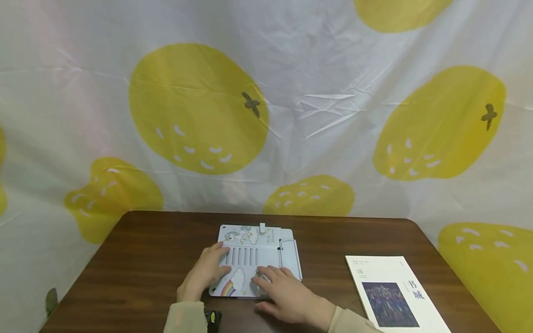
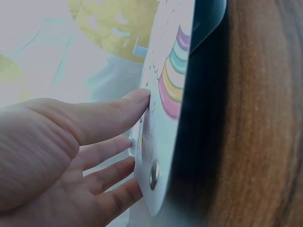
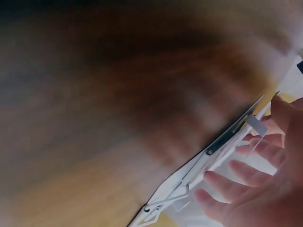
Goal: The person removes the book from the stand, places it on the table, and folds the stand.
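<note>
A white folding book stand (image 1: pixel 268 255) lies flat on the table, printed with a unicorn, a cloud and a rainbow. My left hand (image 1: pixel 204 270) rests at its left edge, fingers loosely extended. In the left wrist view the thumb (image 2: pixel 118 111) touches the printed face, above a round metal rivet (image 2: pixel 155 175). Over the lower right part of the stand lies my right hand (image 1: pixel 287 296), fingers spread and relaxed near the lower page clip (image 3: pixel 257 125). A wire leg (image 3: pixel 170 199) shows along the stand in the right wrist view.
A white book (image 1: pixel 391 296) with a dark picture on its cover lies on the wooden table (image 1: pixel 325 240), right of the stand. A small black item (image 1: pixel 213 319) is by the left sleeve. Behind the table hangs a cloth (image 1: pixel 312 115) with yellow fruit.
</note>
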`<state>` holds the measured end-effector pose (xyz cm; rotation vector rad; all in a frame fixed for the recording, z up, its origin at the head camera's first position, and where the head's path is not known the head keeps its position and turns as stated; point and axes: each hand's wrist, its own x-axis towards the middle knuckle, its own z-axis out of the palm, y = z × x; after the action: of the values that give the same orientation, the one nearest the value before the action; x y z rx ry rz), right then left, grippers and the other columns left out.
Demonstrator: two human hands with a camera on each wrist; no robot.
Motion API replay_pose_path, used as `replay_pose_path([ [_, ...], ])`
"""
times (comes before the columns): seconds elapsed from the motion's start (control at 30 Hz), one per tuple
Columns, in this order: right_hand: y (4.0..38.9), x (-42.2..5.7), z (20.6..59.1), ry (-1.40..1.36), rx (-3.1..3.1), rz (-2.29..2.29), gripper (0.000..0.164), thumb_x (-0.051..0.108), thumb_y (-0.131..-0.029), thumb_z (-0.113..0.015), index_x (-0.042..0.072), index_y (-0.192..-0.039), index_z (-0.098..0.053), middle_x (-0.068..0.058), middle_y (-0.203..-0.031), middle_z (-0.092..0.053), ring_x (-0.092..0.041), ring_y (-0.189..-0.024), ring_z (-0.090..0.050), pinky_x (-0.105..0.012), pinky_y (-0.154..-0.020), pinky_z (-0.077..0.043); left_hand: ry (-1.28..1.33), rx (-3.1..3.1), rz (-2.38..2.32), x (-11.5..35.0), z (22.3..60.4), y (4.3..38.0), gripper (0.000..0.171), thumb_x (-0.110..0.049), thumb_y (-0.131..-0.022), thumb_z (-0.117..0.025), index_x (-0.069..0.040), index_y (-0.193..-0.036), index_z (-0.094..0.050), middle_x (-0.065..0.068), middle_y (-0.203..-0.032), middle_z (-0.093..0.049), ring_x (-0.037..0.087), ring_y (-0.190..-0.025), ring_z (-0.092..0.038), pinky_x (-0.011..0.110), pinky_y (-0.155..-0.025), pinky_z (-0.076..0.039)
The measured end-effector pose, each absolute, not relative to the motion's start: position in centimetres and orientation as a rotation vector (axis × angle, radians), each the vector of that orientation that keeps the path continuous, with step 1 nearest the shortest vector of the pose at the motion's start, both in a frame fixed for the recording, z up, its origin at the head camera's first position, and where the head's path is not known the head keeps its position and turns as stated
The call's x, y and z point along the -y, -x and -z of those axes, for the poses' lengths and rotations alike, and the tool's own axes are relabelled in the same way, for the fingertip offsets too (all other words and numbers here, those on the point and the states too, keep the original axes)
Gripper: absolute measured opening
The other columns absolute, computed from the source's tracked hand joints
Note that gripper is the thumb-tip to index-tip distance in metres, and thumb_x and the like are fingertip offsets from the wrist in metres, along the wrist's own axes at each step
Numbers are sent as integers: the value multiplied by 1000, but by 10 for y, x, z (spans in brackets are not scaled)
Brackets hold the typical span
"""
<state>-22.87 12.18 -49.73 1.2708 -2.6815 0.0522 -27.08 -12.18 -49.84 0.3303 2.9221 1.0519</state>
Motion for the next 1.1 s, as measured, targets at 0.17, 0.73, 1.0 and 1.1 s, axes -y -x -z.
replay_pose_path([
  [0.17, 230, -125, 497, -1237, 2670, -49, 54, 45, -91, -65, 16, -135, -55, -12, -138, -53, -31, -121, -54, -50, -96, -45, -341, -2923, -1051, 122, 499, 271, 46, -8, -87, -72, 3, -130, -59, 25, -146, -40, 42, -133, -35, 55, -108, -31],
  [0.73, 245, -132, 496, -1220, 2675, -233, 52, 44, -84, -73, 11, -122, -61, 0, -95, -65, -14, -86, -62, -34, -76, -53, -373, -2940, -1045, 122, 498, 271, 44, -6, -86, -72, 5, -127, -60, 26, -145, -41, 43, -132, -36, 55, -108, -31],
  [1.0, 245, -131, 494, -1184, 2752, -210, 56, 45, -86, -70, 13, -130, -56, -2, -94, -65, -17, -85, -64, -34, -76, -53, -385, -2939, -1051, 121, 495, 270, 43, -5, -86, -72, 7, -126, -60, 27, -143, -42, 44, -131, -36, 55, -107, -31],
  [1.1, 244, -132, 495, -1166, 2763, -207, 59, 45, -86, -69, 14, -134, -53, -2, -91, -63, -17, -81, -63, -35, -74, -53, -403, -2946, -1048, 120, 496, 270, 42, -4, -85, -72, 7, -124, -61, 28, -142, -43, 45, -130, -37, 55, -107, -31],
])
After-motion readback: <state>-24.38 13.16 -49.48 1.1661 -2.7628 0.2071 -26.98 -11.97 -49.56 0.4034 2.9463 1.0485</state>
